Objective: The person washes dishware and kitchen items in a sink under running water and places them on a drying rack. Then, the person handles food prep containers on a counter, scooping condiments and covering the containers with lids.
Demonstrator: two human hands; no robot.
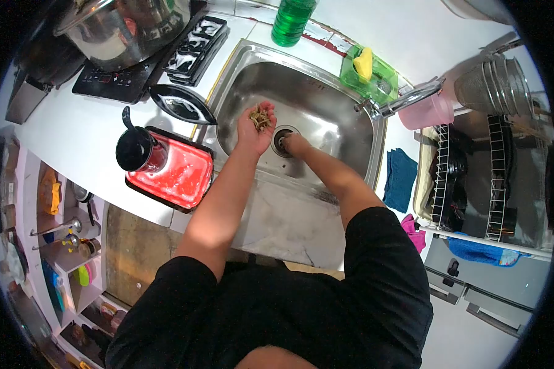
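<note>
Brownish scraps lie in the left hand's open, cupped grip above the near-left corner of the stainless-steel sink, while the right hand reaches to the drain, its grip unclear.

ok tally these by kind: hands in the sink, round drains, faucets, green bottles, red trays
hands: 2 (left hand, right hand)
round drain: 1
faucet: 1
green bottle: 1
red tray: 1
total: 6
</note>
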